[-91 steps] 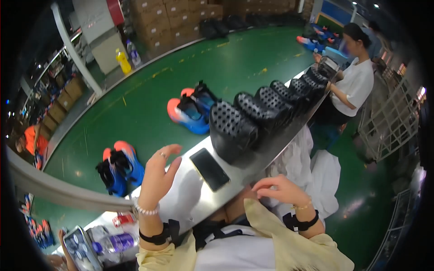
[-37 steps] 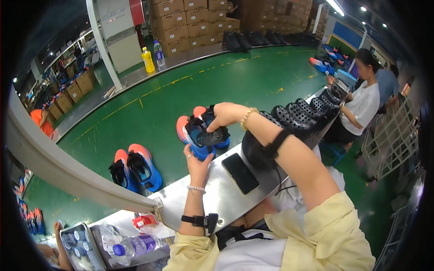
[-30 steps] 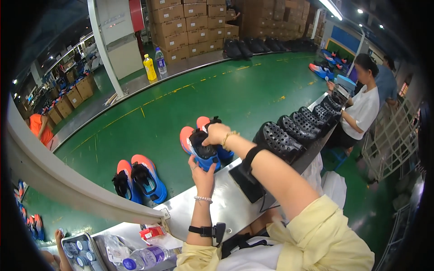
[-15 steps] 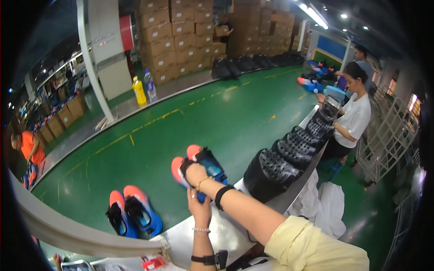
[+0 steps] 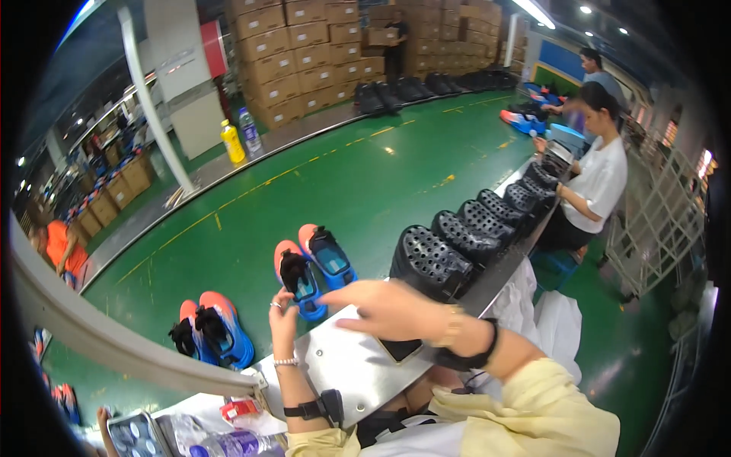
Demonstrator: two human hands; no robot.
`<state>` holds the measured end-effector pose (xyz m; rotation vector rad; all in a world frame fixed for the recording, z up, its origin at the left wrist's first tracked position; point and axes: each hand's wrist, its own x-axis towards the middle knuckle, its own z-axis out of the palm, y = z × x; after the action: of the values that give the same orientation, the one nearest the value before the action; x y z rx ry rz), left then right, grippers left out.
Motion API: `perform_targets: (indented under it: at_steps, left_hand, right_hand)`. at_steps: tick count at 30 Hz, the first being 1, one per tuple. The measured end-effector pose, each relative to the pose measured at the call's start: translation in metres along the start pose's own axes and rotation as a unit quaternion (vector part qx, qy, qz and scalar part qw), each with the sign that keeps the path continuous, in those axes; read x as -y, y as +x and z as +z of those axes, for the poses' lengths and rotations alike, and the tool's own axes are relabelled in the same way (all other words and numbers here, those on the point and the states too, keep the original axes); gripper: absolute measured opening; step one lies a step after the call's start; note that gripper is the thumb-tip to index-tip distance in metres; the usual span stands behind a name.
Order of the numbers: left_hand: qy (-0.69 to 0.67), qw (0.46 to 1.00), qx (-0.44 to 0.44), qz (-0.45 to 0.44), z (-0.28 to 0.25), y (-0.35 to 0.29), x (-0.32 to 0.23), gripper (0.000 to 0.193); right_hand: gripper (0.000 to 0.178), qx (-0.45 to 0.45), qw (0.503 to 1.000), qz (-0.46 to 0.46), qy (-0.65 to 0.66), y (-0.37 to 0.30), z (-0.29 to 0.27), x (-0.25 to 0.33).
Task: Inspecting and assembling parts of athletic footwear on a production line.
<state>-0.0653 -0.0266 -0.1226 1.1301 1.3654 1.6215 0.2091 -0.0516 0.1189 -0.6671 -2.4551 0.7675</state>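
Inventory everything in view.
Shoes: many, orange-blue, two pairs near bench
Perforated pieces: several, black, bench, right
Phone: one, dark, bench, partly hidden
Standing bottles: two, yellow and clear, far ledge
Lying bottle: one, clear, bottom left
Packet: one, red, bottom left
Boxes: many, brown, back
People: several, mixed clothing, around edges
Rack: one, pale, right
Surface: one, green, middle
Bench: one, silver, foreground
Left grip: one, bare, beside shoe
Right grip: one, bare, over bench
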Motion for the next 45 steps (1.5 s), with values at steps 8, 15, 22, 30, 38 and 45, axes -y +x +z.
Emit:
perform_targets:
  at_steps: [8, 15, 22, 30, 38, 45]
  left_hand:
    - [0.414, 0.909, -0.017, -0.045, -0.006, 0.083, -0.027, 0.076]
    - [0.549, 0.834, 0.054, -0.002, 0.017, 0.088, -0.033, 0.072]
    - [0.581, 0.811, -0.065, 0.006, 0.025, 0.078, -0.023, 0.023]
    - [0.416, 0.895, 0.052, -0.153, 0.020, 0.078, -0.056, 0.060]
    - [0.623, 0.779, -0.036, -0.056, 0.037, 0.068, -0.037, 0.063]
    - [0.523, 0.851, -0.027, -0.027, 0.011, 0.070, -0.046, 0.091]
  right_hand:
    - [0.027, -0.409, 0.896, 0.144, -0.094, -0.109, -0.085, -0.084]
    - [0.035, -0.406, 0.894, 0.174, -0.080, -0.138, -0.079, -0.131]
    - [0.041, -0.428, 0.882, 0.187, -0.058, -0.150, -0.074, -0.152]
    - [0.043, -0.411, 0.892, 0.187, -0.021, -0.149, -0.082, -0.150]
    - [0.054, -0.334, 0.872, 0.328, -0.142, -0.156, -0.097, -0.130]
    - [0.060, -0.319, 0.871, 0.343, -0.146, -0.151, -0.102, -0.125]
